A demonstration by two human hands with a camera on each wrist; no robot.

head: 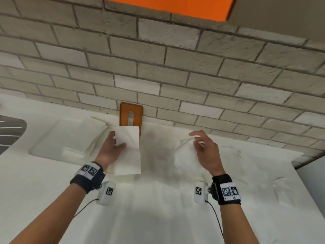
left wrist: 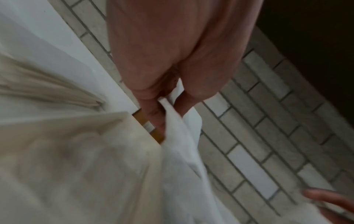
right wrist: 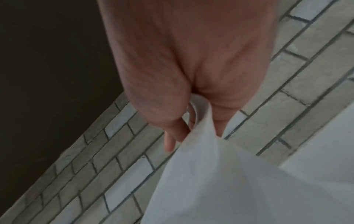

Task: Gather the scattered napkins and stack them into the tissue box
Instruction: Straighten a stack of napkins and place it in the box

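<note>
Head view: both hands pinch napkins, left hand (head: 112, 147) one napkin (head: 127, 150), right hand (head: 204, 152) seemingly another (head: 184, 155).

A white counter (head: 158, 217) runs up to a pale brick wall. On it, a brown wooden tissue box (head: 131, 114) with a narrow slot stands against the wall, and crumpled white paper napkins (head: 73, 138) lie to its left.

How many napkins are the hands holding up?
2. One napkin hangs from the left hand, in front of the tissue box. The other napkin is in the right hand.
</note>
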